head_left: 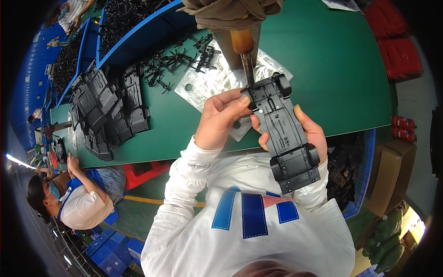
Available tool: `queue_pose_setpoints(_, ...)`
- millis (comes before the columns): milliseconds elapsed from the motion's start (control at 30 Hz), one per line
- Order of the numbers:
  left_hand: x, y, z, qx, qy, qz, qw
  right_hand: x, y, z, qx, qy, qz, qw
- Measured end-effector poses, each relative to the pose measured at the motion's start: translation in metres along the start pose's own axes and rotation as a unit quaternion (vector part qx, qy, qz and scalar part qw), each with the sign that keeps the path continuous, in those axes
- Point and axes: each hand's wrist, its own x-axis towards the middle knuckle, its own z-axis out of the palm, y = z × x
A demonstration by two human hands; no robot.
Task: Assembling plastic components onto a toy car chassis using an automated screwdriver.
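Chassis [282, 127], blk plastic w/ wheels [284, 84], held over near edge of green worktop [334, 69]; long axis slants upper L to lower R, far end up by tip of metal tool [247, 69]. L hand [217, 115] pinches far-L corner; R hand [314, 134] clamped round mid sides. Beyond: silver plate [196, 87]; to L, loose blk parts [170, 60], stacked blk trays [99, 106].

- The bare right hand [314, 131]: its palm is mostly hidden behind the long black plastic toy-car chassis [282, 127].
- The brown cloth bundle [230, 13] above the amber-handled metal tool [242, 42]: cut off by the upper edge.
- The spindly black plastic parts [122, 23] in the blue plastic bin [138, 35]: too small to separate.
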Motion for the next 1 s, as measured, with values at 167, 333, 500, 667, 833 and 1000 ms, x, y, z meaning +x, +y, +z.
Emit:
queue_pose_setpoints(167, 0.001, -0.003, 0.002, 0.001, 0.019, -0.002, 1.000, 0.000, -0.006, -0.013, 0.010, -0.044, 0.035, 0.998)
queue_pose_setpoints(333, 0.001, -0.002, 0.001, 0.004, 0.009, -0.004, 1.000, 0.000, -0.002, -0.007, 0.008, -0.017, 0.005, 1.000)
queue_pose_setpoints(500, 0.001, -0.002, 0.002, 0.003, 0.008, 0.000, 1.000, -0.001, -0.005, -0.012, -0.014, -0.062, 0.026, 0.998)
queue_pose_setpoints(667, 0.001, -0.003, 0.000, 0.003, 0.012, 0.003, 1.000, -0.001, -0.004, -0.008, -0.001, -0.041, 0.023, 0.999)
queue_pose_setpoints(833, 0.002, -0.002, -0.002, -0.002, -0.002, -0.001, 1.000, -0.001, -0.005, -0.010, -0.009, -0.053, 0.026, 0.998)
queue_pose_setpoints(1000, 0.000, -0.001, 0.000, 0.005, 0.008, -0.001, 1.000, -0.002, 0.002, 0.004, 0.019, 0.002, -0.003, 1.000)
